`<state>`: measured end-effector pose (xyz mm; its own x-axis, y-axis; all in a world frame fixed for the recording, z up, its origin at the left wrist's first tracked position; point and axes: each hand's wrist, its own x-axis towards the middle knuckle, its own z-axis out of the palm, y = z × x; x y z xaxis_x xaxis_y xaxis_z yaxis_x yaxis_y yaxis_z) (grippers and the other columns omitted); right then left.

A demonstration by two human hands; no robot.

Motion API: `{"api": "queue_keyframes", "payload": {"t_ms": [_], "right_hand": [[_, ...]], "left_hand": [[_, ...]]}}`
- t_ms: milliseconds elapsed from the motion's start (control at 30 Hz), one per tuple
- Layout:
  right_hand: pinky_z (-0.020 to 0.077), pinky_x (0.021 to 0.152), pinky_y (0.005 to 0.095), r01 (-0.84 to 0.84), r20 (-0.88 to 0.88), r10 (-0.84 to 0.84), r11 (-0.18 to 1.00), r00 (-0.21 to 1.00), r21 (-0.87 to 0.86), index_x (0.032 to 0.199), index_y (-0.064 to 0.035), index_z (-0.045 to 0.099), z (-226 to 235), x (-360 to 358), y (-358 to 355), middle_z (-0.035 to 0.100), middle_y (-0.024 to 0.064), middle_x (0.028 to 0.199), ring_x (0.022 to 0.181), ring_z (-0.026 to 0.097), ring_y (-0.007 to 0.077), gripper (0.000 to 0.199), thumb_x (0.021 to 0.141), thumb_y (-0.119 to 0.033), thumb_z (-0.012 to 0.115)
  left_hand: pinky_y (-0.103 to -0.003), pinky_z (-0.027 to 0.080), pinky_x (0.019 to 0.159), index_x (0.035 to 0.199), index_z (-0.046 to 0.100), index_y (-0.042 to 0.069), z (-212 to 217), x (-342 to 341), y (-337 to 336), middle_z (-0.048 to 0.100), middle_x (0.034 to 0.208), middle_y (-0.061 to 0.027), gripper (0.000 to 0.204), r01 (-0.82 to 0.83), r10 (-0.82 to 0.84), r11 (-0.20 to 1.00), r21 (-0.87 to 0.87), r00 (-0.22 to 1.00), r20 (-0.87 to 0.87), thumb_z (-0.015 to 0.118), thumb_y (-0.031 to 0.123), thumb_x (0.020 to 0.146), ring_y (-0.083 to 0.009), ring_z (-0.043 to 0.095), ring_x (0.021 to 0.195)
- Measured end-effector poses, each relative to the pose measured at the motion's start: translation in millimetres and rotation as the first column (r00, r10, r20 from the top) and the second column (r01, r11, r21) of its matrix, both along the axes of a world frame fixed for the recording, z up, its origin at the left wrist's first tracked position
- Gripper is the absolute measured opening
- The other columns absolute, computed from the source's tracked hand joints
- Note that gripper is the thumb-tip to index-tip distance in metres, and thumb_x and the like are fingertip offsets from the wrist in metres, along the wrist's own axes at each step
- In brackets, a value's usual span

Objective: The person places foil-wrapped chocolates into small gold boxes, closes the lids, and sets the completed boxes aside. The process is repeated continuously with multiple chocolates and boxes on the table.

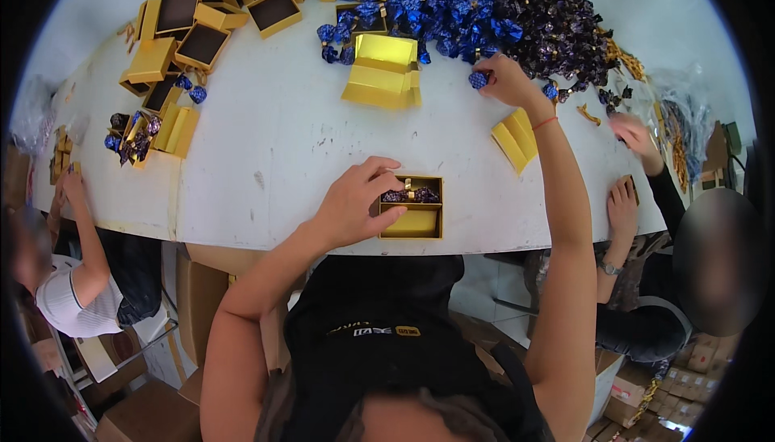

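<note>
Near the table's front edge sits a small gold box with a divider. Its far compartment holds dark purple foil-wrapped candies with a gold band, and a gold piece lies in the near one. My left hand is curled over the box's left side, thumb and fingers reaching inside the rim, partly hiding the candies. Farther off, at the front of the blue heap, my right hand pinches a blue foil-wrapped candy between thumb and fingers.
Heaps of blue candies and dark candies cover the far side. Gold boxes are piled far left. Folded gold card inserts and another insert lie on the white table. Co-workers sit at both sides; one's hand reaches in right.
</note>
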<state>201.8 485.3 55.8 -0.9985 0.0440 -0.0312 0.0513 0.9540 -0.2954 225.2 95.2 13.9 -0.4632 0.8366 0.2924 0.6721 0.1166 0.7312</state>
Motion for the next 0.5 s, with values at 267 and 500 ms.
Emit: {"api": "queue_keyframes", "payload": {"t_ms": [267, 500], "right_hand": [[0.0521, 0.067, 0.0313, -0.283, -0.483, 0.057, 0.867, 0.874, -0.41, 0.104, -0.0034, 0.072, 22.0, 105.4, -138.5, 0.068, 0.0076, 0.087, 0.076, 0.065, 0.0177, 0.033, 0.075, -0.013, 0.086], [0.052, 0.066, 0.0362, -0.238, -0.59, 0.026, 0.928, 0.807, -0.286, 0.088, -0.0066, 0.065, -17.6, 166.3, -215.7, 0.069, 0.0084, 0.097, 0.079, 0.064, 0.026, 0.031, 0.066, -0.01, 0.087]], "left_hand": [[-0.039, 0.049, 0.092, 0.109, 0.064, 0.007, 0.1, 0.1, -1.2, 0.057, 0.129, -0.0128, 0.028, 0.02, -0.02, 0.999, 0.026, 1.0, 0.022, 0.073, 0.018, 0.085, -0.0303, 0.061, 0.109], [-0.041, 0.049, 0.092, 0.108, 0.063, 0.007, -2.2, 3.9, -1.8, 0.059, 0.125, -0.0148, 0.019, -0.024, 0.032, 0.998, 0.066, 0.992, -0.12, 0.064, 0.011, 0.089, -0.0334, 0.059, 0.107]]}}
